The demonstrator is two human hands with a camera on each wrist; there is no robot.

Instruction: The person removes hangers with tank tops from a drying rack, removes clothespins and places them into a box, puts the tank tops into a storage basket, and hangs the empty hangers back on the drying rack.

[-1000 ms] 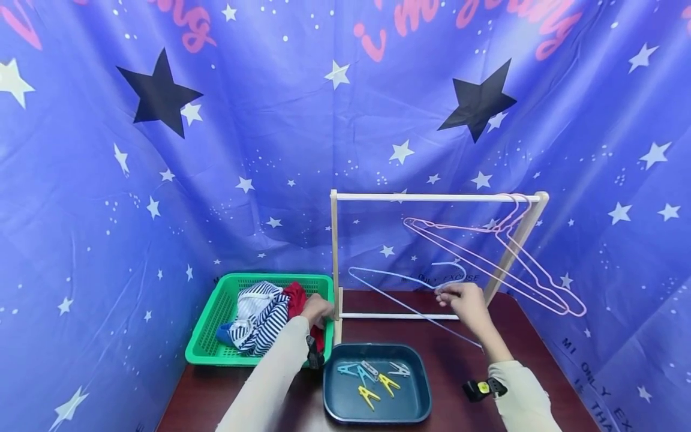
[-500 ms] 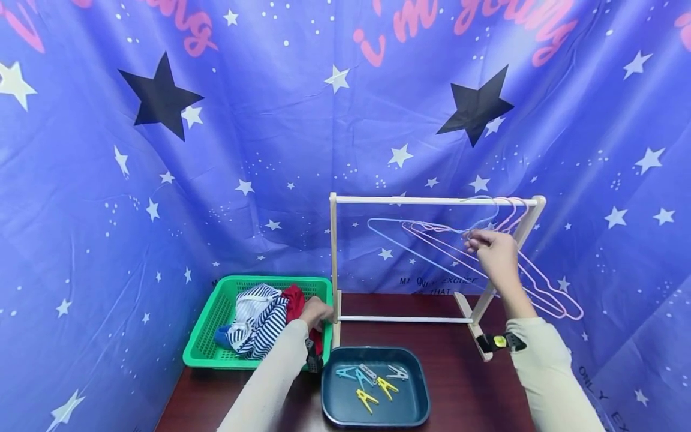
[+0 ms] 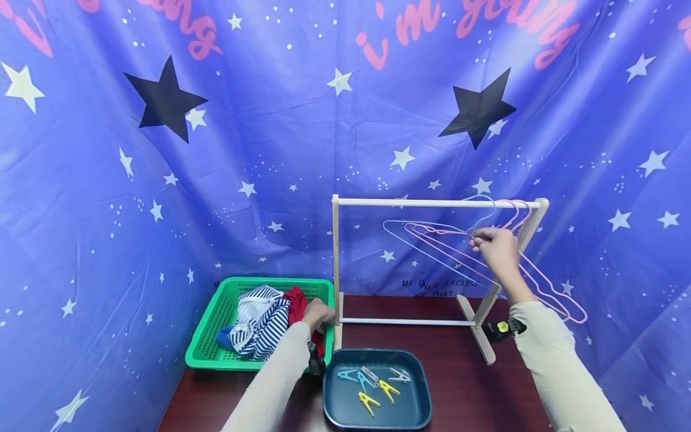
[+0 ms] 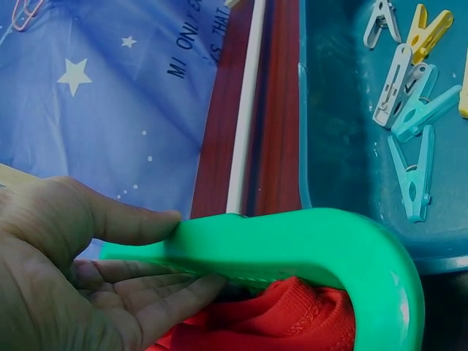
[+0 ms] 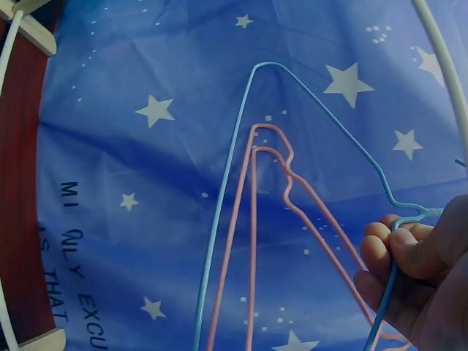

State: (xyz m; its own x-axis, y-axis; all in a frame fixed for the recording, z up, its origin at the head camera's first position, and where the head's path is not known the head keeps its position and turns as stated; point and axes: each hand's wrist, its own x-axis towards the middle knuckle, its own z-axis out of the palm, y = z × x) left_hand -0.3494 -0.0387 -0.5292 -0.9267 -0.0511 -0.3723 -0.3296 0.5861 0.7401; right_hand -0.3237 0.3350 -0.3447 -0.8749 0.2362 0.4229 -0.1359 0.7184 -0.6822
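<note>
My right hand [image 3: 499, 252] pinches a light-blue wire hanger [image 5: 263, 64] just below its neck. The hanger's hook lies over the white top bar [image 3: 399, 203] of a small wooden rack. Beyond it, pink hangers [image 5: 253, 219] hang at the bar's right end. At the left, my left hand [image 4: 80, 270] grips the rim of the green basket [image 4: 322, 227], thumb over the outside and fingers inside. Striped clothing [image 3: 264, 324] and a red garment [image 4: 270, 322] lie bunched in the basket; my left hand and sleeve hide part of the red one in the head view.
A dark blue tray [image 3: 423, 402] in front of the rack holds several clothespins, including a yellow clothespin [image 3: 369, 403]. The rack's wooden foot [image 3: 482, 345] stands on the dark red table [image 3: 459, 384]. A starry blue curtain [image 3: 291, 144] surrounds the table.
My right hand has raised the blue hanger from below the bar, and its hook now sits over the bar left of the pink hangers. My left hand stays on the basket rim.
</note>
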